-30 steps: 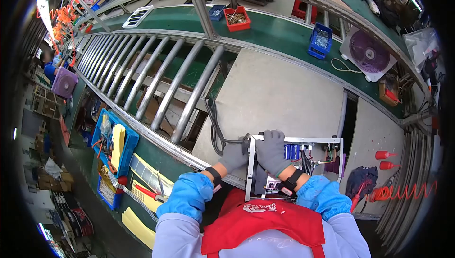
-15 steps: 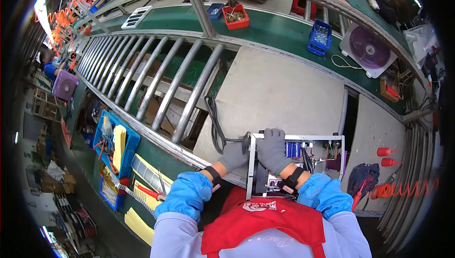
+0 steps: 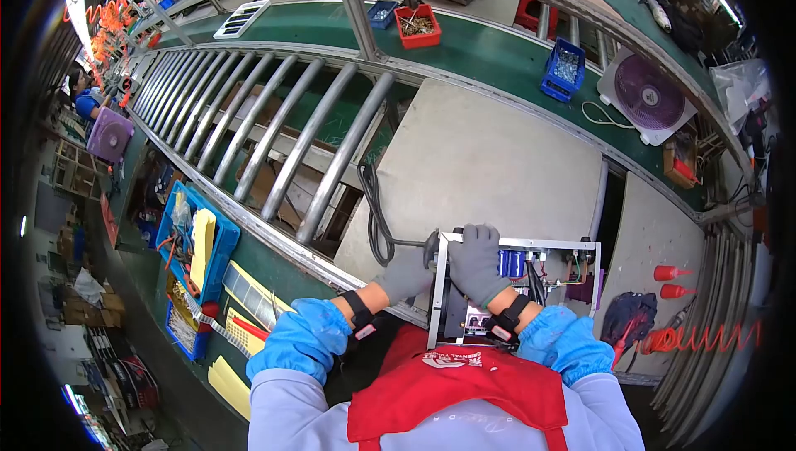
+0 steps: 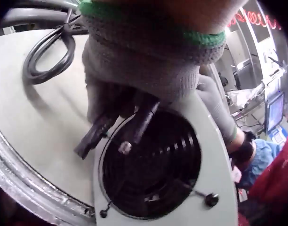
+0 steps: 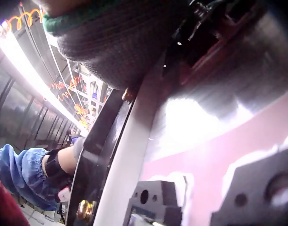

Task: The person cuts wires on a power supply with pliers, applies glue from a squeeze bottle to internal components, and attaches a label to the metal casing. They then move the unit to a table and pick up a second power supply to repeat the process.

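An open-topped metal case (image 3: 598, 273) with blue cylindrical parts (image 3: 512, 264) and wiring inside stands in front of the person. The gloved left hand (image 3: 408, 275) is at its left side, where a black cable (image 3: 371, 210) comes in. In the left wrist view, its dark fingertips (image 4: 146, 117) lie over a black round fan grille (image 4: 156, 165) with a small shiny screw head (image 4: 125, 147) between them; whether they pinch it I cannot tell. The gloved right hand (image 3: 478, 267) holds the case at its far left corner, fingers over the frame's edge.
A roller conveyor (image 3: 282, 136) runs off to the left of a pale board (image 3: 497, 152). Blue bins (image 3: 222, 244) with tools and yellow sheets (image 3: 228, 385) lie at the left. Red bottles (image 3: 670, 273) and a coiled orange hose (image 3: 705, 338) lie right.
The left forearm and elbow have swung outward to the left, with the hand still at the case's side. The right hand and the case stay in place.
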### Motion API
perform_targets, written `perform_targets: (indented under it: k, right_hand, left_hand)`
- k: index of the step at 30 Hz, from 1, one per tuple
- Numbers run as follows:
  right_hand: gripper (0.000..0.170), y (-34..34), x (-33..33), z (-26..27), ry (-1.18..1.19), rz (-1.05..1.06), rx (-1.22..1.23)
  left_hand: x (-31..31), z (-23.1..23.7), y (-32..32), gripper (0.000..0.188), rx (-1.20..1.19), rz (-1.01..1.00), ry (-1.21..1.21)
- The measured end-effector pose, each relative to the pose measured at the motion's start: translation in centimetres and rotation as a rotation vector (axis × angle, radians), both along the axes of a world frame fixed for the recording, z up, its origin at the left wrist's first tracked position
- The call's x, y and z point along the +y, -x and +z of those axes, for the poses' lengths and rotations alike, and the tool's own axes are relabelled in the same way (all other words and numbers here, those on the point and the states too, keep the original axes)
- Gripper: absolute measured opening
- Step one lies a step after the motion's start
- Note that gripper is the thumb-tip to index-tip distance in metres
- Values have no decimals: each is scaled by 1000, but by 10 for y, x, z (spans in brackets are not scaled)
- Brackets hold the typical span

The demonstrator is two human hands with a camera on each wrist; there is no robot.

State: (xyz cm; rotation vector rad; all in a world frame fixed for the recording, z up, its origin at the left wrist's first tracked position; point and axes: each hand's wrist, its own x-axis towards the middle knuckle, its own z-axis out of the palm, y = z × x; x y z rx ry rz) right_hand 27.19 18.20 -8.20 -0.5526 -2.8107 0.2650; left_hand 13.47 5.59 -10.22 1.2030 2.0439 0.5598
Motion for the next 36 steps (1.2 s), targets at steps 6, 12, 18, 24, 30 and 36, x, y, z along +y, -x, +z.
perform_targets:
  k: [6,12,18,24,30,36]
  right_hand:
    - [12,1,0,-3,-12,-9,-17]
    - [11,3,-1,-2,-36,-9,28]
    - [12,1,0,-3,-22,-11,-18]
    - [13,0,-1,0,-25,-15,-50]
    - [13,-1,-2,-4,-34,-18,-8]
    - [13,-1,-3,-4,-59,-24,27]
  left_hand:
    - [4,-47,3,37,174,-119,-114]
    - [-1,-43,11,29,12,-43,-34]
    - [10,24,24,23,-550,43,328]
    - [3,19,7,31,-294,20,144]
    - [-5,-11,-5,37,59,80,64]
    - [-21,16,-8,35,114,245,-39]
